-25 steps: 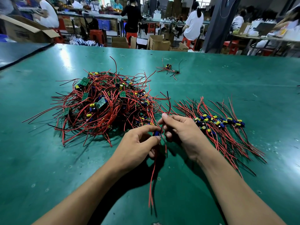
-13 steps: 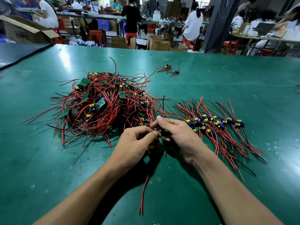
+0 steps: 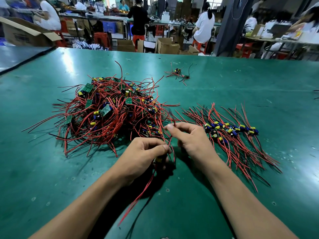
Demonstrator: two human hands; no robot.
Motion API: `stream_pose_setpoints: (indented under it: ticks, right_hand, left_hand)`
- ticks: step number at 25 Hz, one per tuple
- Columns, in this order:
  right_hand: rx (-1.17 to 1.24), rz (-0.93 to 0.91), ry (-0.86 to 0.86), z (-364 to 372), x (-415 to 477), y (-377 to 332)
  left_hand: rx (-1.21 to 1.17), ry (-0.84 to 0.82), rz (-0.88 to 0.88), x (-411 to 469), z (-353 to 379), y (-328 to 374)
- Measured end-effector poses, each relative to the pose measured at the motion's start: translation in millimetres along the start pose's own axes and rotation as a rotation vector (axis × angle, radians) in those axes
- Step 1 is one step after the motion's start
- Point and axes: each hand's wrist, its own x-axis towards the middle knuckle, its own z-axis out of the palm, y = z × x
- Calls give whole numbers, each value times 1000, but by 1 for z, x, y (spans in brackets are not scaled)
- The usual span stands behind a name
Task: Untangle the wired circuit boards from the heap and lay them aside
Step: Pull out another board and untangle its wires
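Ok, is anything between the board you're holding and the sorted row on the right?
Only the right hand, pinching its red wire. The board in the left hand otherwise has bare table up to the sorted row; heap strands lie close behind.

We are in an electronics assembly workshop. Our long green bench (image 3: 224, 80) carries a heap of wired circuit boards (image 3: 110, 109), with a sorted row (image 3: 229, 130) to its right. Beyond the far edge, other workers (image 3: 203, 26) sit on red stools (image 3: 101, 38) at benches, among open cardboard boxes (image 3: 167, 46) and a blue crate (image 3: 109, 26).
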Motion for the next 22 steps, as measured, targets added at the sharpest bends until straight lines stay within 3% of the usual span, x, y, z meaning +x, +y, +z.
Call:
stream_pose_setpoints:
  ticks: [3,7,10,15,19,22]
  right_hand:
    - [190,95,117,-2,5,-3]
    - [642,393,-52,-3,3,-17]
    - [745,474,-144,-10,2,-25]
    - [663,432,-107,-10,1,-24]
    - [267,265,-193,2,-7,-16]
    - [112,257,-310,14,-16,-7]
  left_hand:
    - [109,-21,33,-1,3,-2]
    - [161,24,38,-2,7,-5]
    - [161,45,27,-2,7,-5]
    - [175,103,39,-1,9,-6]
    - [181,164,97,1,7,-6]
    - [102,118,153,0,5,-5]
